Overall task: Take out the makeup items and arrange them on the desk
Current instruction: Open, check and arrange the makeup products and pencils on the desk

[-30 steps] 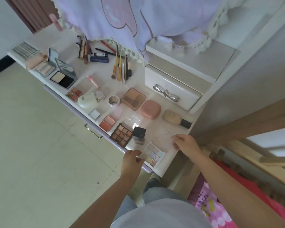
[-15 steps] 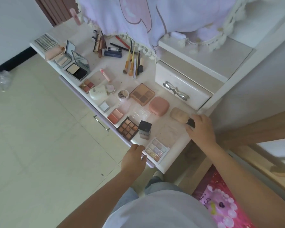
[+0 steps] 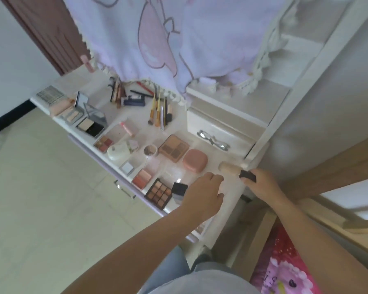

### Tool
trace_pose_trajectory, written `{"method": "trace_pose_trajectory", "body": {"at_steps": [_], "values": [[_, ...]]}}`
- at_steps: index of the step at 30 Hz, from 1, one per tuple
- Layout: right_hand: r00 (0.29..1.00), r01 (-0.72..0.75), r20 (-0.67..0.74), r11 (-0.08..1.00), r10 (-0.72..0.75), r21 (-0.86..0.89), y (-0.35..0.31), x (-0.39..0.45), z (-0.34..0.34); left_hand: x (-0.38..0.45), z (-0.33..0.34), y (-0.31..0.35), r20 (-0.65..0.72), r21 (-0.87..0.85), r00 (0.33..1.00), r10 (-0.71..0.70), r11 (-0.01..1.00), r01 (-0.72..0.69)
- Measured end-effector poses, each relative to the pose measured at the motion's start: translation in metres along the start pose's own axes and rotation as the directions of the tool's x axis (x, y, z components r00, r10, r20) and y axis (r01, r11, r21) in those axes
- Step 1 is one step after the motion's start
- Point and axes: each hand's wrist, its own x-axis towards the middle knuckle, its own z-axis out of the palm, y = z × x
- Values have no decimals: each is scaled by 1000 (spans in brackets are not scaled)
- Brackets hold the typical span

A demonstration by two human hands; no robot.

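Right hand (image 3: 261, 184) grip: one black cap (image 3: 247, 176); four brushes (image 3: 160, 111).

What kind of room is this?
Probably a bedroom at home: a white dressing desk spread with makeup palettes and brushes, a small drawer, and a cartoon-print cloth hanging above.

Right hand (image 3: 261, 184) pinches a black cap (image 3: 247, 175) beside the beige bottle (image 3: 229, 168) on the desk (image 3: 232, 194).
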Motion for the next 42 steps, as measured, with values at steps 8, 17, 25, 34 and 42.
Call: {"method": "trace_pose_trajectory", "body": {"at_steps": [8, 17, 25, 34, 42], "values": [[995, 89, -59, 968, -77, 236, -57, -57, -74, 54, -62, 2, 13, 156, 967, 256, 954, -255], [915, 226, -393, 926, -94, 303, -99, -70, -73, 57, -98, -1, 129, 166, 886, 445, 871, -462], [858, 284, -514, 833, 1, 475, -107, -76, -75, 52, -120, -1, 227, -47, 807, 545, 834, -550], [902, 364, -394, 797, -174, 482, -106, -86, -81, 45, -130, 0, 377, -464, 788, 487, 836, -294], [879, 446, -306, 859, -367, 252, -115, -90, -113, 39, -132, -1, 241, -750, 892, 383, 657, -79]]}}
